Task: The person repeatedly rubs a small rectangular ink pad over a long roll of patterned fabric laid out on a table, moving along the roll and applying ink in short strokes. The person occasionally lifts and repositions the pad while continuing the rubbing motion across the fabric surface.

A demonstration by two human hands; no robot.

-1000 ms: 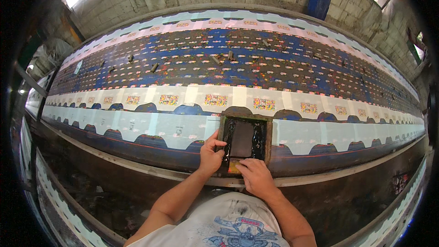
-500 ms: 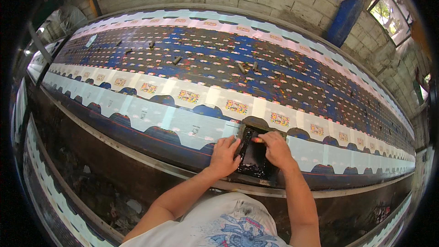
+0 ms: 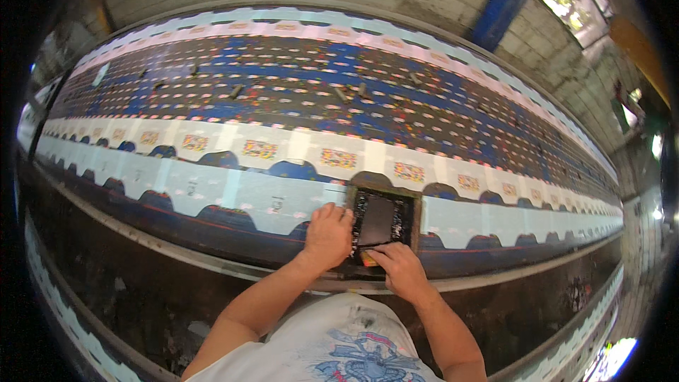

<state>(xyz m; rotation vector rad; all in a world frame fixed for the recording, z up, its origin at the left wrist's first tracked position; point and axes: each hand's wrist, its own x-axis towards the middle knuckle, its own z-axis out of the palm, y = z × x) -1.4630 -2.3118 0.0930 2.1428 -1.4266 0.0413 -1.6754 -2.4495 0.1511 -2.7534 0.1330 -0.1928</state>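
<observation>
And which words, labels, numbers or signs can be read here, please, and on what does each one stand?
No text can be read clearly.
White shirt: reddish lettering in its blue print, too blurred.
Pale blue strip: small dark marks, too small to read.
Cream strip: coloured prints; any lettering is too small.
Dark frame: no lettering visible.

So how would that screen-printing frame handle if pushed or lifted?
The screen-printing frame would probably stay stiff, given its thick sides. Glossy black ink may make its inside slippery. Lying flat, it seems unlikely to tip.
</observation>
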